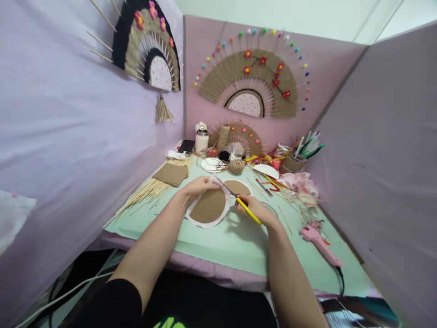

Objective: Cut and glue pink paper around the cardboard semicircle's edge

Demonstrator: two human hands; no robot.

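Observation:
My left hand (200,187) pinches the upper edge of a half-round brown cardboard piece (209,207) backed with white fabric (205,225) that sticks out around it as a border. In my right hand (254,209) are yellow-handled scissors (248,210), their blades pointing up and left at the fabric's edge near my left fingers. Whether the blades are parted I cannot tell. Just behind the scissors lies a second half-round cardboard piece (238,187), also edged in white.
Bamboo sticks (145,195) and a cardboard piece (170,174) lie at left. A pink glue gun (321,243) with a cord rests at right, near pink fabric scraps (297,182). A white bottle (201,140), twine ball (236,165) and tool pot (292,164) stand behind. Decorated fans (211,84) hang on the walls.

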